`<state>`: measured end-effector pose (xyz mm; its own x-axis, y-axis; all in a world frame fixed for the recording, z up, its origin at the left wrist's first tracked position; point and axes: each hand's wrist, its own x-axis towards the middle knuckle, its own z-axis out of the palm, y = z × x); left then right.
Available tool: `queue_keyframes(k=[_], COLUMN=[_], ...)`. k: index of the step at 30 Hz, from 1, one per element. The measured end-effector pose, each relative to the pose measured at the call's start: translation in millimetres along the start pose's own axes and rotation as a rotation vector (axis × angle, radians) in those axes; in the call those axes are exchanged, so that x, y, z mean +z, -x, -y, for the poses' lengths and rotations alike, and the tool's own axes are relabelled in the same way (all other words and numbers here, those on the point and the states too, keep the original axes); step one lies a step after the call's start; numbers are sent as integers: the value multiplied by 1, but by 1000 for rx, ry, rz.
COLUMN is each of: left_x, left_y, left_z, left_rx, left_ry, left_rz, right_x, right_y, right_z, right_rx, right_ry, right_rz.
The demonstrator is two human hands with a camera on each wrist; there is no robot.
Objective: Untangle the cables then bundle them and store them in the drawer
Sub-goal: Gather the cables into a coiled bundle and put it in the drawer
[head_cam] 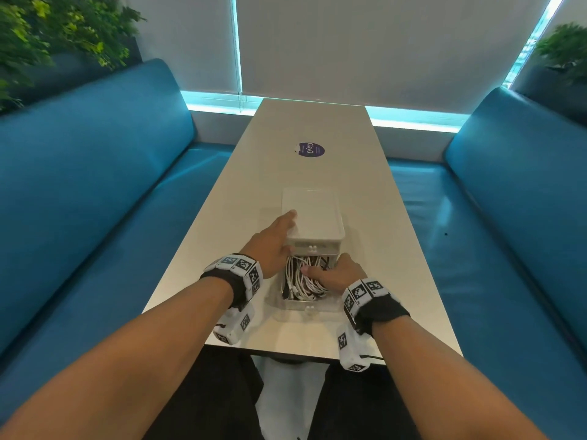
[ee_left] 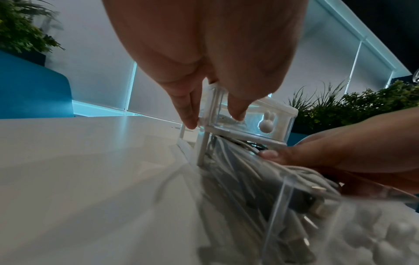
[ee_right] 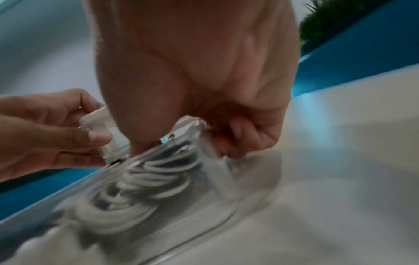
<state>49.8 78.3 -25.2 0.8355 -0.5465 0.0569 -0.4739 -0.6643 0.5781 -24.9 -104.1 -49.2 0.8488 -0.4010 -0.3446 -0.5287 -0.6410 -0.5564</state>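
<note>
A small white and clear drawer unit [head_cam: 313,214] stands on the table. Its lower drawer [head_cam: 305,305] is pulled out toward me and holds coiled white and dark cables [head_cam: 293,277]. My left hand [head_cam: 276,239] grips the unit's left front corner, fingers along the side and thumb on the upper drawer's front [ee_left: 235,114]. A rabbit-shaped knob [ee_left: 265,123] sits on that upper drawer. My right hand [head_cam: 336,274] is at the open drawer. Its thumb lies on the cables [ee_right: 154,172], and its fingers [ee_right: 235,143] curl round the drawer's right wall.
The long pale table [head_cam: 317,128] carries a round purple sticker [head_cam: 311,149] farther back. Blue benches [head_cam: 95,185] run along both sides. Plants [head_cam: 47,33] stand behind them, and window blinds [head_cam: 349,42] close off the far end.
</note>
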Motion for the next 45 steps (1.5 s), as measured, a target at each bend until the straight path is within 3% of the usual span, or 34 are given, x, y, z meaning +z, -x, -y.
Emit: queue_keyframes(k=[3, 6, 12, 19, 25, 27, 31, 35, 45], left_x=[0, -1, 0, 1, 0, 0, 1, 3, 5], left_y=[3, 3, -2, -6, -6, -6, -5, -3, -5], left_z=[2, 1, -1, -5, -5, -5, -6, -6, -2], left_rx=[8, 9, 4, -14, -12, -12, -8, 10, 16], left_ry=[25, 27, 13, 50, 63, 67, 79, 75, 76], left_rz=[23, 25, 17, 15, 43, 51, 64, 54, 40], right_x=[3, 9, -6, -18, -22, -24, -22, -9, -11], right_y=[-1, -4, -6, -2, 1, 0, -4, -5, -7], right_z=[6, 5, -13, -35, -34, -35, -30, -26, -22], right_rx=[1, 11, -66, -275, -306, -308, -260, -241, -205], right_ry=[-52, -50, -154, -268, -294, -272, -199, -212, -181], right_rz=[-148, -185, 21, 248, 318, 286, 24, -115, -135])
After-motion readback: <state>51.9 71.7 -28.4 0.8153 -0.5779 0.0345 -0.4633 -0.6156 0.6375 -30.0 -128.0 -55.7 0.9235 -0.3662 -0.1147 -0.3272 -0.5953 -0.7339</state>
